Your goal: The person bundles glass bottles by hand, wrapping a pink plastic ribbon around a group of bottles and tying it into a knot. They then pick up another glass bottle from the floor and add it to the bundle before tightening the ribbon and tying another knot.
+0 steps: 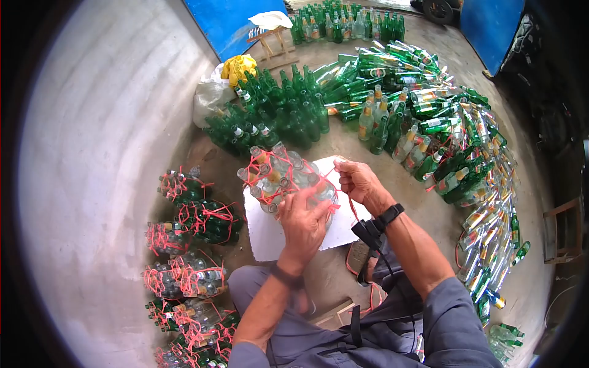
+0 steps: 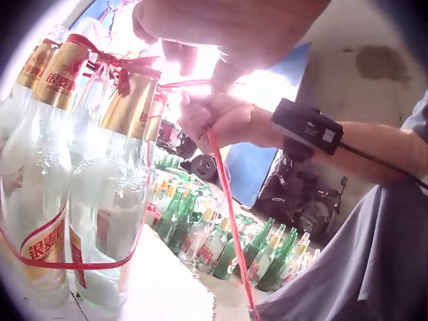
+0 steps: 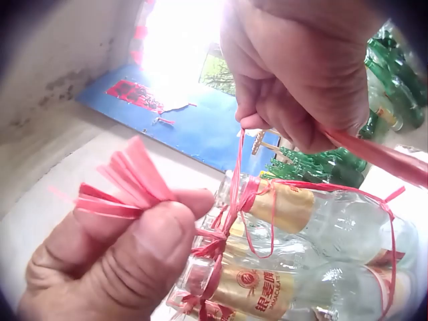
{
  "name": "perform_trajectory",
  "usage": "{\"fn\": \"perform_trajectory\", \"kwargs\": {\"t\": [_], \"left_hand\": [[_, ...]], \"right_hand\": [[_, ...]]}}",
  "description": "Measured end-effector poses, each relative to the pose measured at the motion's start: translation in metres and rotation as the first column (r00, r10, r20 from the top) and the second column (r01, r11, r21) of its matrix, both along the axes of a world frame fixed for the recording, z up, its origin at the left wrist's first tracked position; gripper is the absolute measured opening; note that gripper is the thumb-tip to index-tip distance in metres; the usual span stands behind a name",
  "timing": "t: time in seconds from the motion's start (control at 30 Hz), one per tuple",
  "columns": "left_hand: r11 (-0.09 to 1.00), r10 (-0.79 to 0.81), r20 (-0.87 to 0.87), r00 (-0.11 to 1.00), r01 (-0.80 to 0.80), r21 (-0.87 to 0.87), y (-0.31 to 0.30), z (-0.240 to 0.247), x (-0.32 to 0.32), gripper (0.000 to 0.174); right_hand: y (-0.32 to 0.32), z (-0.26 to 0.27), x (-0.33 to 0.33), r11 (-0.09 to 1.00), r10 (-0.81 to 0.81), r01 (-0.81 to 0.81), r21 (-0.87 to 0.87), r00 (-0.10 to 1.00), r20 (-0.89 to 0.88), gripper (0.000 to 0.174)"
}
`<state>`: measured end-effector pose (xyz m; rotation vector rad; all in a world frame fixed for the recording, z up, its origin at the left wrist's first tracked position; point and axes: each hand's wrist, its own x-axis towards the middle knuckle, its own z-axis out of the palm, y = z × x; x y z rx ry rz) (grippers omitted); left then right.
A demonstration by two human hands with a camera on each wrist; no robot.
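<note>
A bundle of clear bottles (image 1: 270, 178) with gold neck labels stands on a white board (image 1: 264, 236), red twine (image 3: 301, 184) running round the necks and sides. In the right wrist view my left hand (image 3: 114, 254) pinches a fanned red twine end (image 3: 137, 174) between thumb and fingers, beside the bottle mouths. My right hand (image 1: 362, 183), to the right of the bundle, has its fingers curled round a red strand (image 3: 241, 150) that stretches to the necks. From that hand more twine (image 2: 234, 227) hangs down.
Tied bundles of bottles (image 1: 205, 221) line the left side by the wall. Loose green bottles (image 1: 282, 110) stand beyond the board, and a long heap of bottles (image 1: 485, 233) curves down the right. A wooden stool (image 1: 270, 49) stands near the blue door (image 1: 230, 24).
</note>
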<state>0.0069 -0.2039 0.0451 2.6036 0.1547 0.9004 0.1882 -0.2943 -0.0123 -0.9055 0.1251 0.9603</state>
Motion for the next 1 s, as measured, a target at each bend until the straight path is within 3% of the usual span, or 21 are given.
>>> {"fn": "perform_trajectory", "kwargs": {"t": [0.13, 0.27, 0.47, 0.67, 0.73, 0.77, 0.83, 0.93, 1.0], "left_hand": [[0.996, -0.016, -0.013, 1.000, 0.015, -0.090, 0.001, 0.003, 0.017, 0.017], [0.998, 0.001, -0.007, 1.000, -0.001, -0.061, 0.005, 0.001, 0.038, 0.015], [0.991, 0.003, -0.072, 0.997, -0.013, -0.135, 0.003, -0.014, 0.045, 0.016], [0.994, 0.041, -0.171, 0.984, -0.057, -0.088, 0.001, -0.009, 0.051, 0.011], [0.997, 0.038, -0.245, 0.969, -0.054, -0.060, 0.002, -0.011, 0.051, 0.014], [0.997, 0.038, -0.245, 0.969, -0.054, -0.060, 0.002, -0.012, 0.051, 0.014], [0.999, 0.032, -0.261, 0.965, -0.039, -0.023, 0.002, -0.013, 0.052, 0.013], [0.999, 0.009, -0.275, 0.961, -0.020, -0.035, 0.003, -0.015, 0.052, 0.013], [0.999, 0.006, -0.283, 0.959, -0.015, -0.029, 0.003, -0.017, 0.052, 0.013]], "right_hand": [[-0.013, -0.001, -0.001, 0.999, 0.036, -0.035, -0.028, 0.999, 0.032, 0.015], [-0.020, 0.005, -0.006, 0.998, 0.039, -0.037, -0.059, 0.999, 0.034, 0.014], [-0.034, 0.003, -0.003, 0.988, 0.142, -0.127, -0.090, 0.973, 0.183, 0.016], [-0.038, 0.016, -0.003, 0.967, 0.238, -0.196, -0.164, 0.924, 0.299, 0.030], [-0.041, 0.032, -0.004, 0.907, 0.367, -0.182, -0.380, 0.786, 0.497, 0.045], [-0.041, 0.034, -0.005, 0.907, 0.367, -0.183, -0.380, 0.786, 0.498, 0.045], [-0.040, 0.037, -0.006, 0.862, 0.476, -0.100, -0.498, 0.501, 0.723, 0.053], [-0.042, 0.038, -0.002, 0.779, 0.619, -0.219, -0.588, 0.418, 0.664, 0.047], [-0.041, 0.037, -0.002, 0.767, 0.635, -0.192, -0.612, 0.360, 0.683, 0.043]]}}
